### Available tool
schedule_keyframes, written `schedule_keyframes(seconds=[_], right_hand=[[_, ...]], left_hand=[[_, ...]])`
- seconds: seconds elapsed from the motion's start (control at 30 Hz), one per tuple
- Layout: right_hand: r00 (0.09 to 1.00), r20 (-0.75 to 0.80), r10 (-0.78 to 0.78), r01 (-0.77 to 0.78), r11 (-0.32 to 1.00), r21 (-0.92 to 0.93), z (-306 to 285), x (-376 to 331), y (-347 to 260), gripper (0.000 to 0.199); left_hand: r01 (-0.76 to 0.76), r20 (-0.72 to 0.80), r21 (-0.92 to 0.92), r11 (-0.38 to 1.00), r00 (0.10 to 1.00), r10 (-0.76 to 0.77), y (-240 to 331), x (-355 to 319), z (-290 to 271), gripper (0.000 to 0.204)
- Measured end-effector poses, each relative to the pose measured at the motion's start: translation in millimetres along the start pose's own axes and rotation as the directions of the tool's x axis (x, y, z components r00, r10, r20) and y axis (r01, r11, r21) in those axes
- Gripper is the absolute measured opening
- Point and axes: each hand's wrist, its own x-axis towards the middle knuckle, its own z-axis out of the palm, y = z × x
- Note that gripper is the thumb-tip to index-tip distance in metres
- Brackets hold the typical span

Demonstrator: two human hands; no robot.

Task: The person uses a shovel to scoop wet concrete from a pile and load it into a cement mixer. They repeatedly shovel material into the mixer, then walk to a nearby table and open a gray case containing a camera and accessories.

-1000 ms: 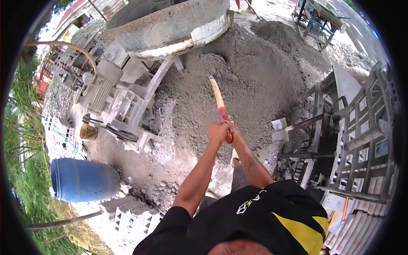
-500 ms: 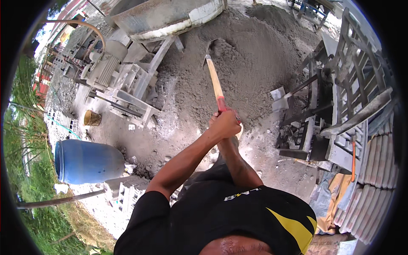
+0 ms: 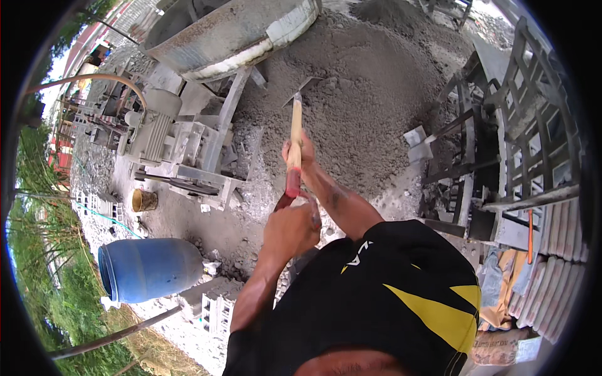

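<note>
A shovel with a pale wooden shaft and a red handle end points away from me over a grey sand pile. Its metal blade is at the pile's left part, seen at a slant; I cannot tell how much sand lies on it. My left hand is closed round the red handle at the near end. Farther up, my right hand wraps the wooden shaft, its fingers partly hidden behind it.
A large round metal tub on a frame stands at the far left, beside a motor. Nearer lie a blue barrel and a small bucket. On the right are another shovel, a slatted frame and stacked bags.
The shovel has come back toward me and tilted, its blade out of the heaped sand. My right hand has moved up the shaft, away from my left. The view has turned slightly.
</note>
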Motion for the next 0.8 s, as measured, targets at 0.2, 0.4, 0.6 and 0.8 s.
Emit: schedule_keyframes(seconds=[0.2,0.4,0.6,0.8], right_hand=[[0.972,-0.172,0.158,-0.145,0.986,0.085,17.0,91.0,31.6,0.037],[0.932,-0.353,-0.083,-0.009,0.968,-0.252,17.4,203.3,33.9,0.040],[0.945,-0.298,-0.132,-0.070,0.810,-0.583,21.0,304.8,4.4,0.038],[0.850,-0.523,-0.067,-0.333,0.701,-0.631,125.0,349.3,-13.2,0.037]], left_hand=[[0.184,-0.129,-0.664,0.725,0.926,-0.354,-77.6,-58.0,-49.5,0.016],[-0.271,0.104,-0.783,-0.560,0.831,-0.547,-219.5,62.7,-27.4,0.019],[-0.191,0.168,-0.625,-0.757,0.914,-0.370,-322.6,334.7,-8.4,0.016],[-0.219,0.130,-0.503,-0.836,0.937,-0.324,-349.5,457.4,-26.9,0.021]])
